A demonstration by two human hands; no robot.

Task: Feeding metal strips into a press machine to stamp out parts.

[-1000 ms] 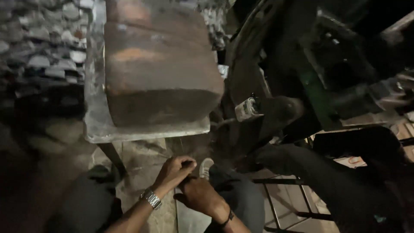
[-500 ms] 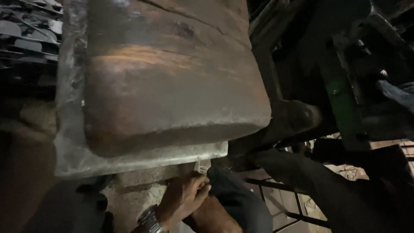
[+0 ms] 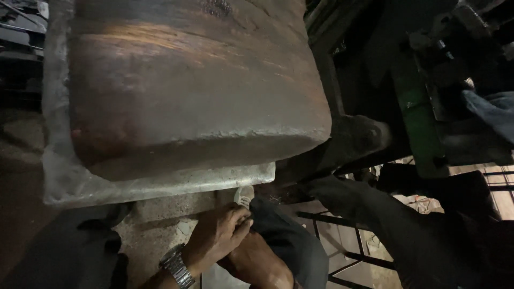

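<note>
Your left hand point(image 3: 217, 238), wristwatch point(image 3: 176, 266) on the wrist, lies over your right hand point(image 3: 251, 262) low in the frame. Left fingers point(image 3: 238, 222) curled shut, tips touching a small pale metal piece point(image 3: 245, 195) just under the slab edge; whether they truly pinch it, can't tell. Right hand mostly hidden, its grip unreadable. Dark trouser knee point(image 3: 292, 243) just beside the hands. Above, the grey metal counter point(image 3: 59, 176) lip overhangs close, leaving little headroom. On it sits a big rusty brown block point(image 3: 193, 91). Right: a dark machine arm point(image 3: 358, 136), a green frame point(image 3: 417, 118), bar rack point(image 3: 348, 251) below.
</note>
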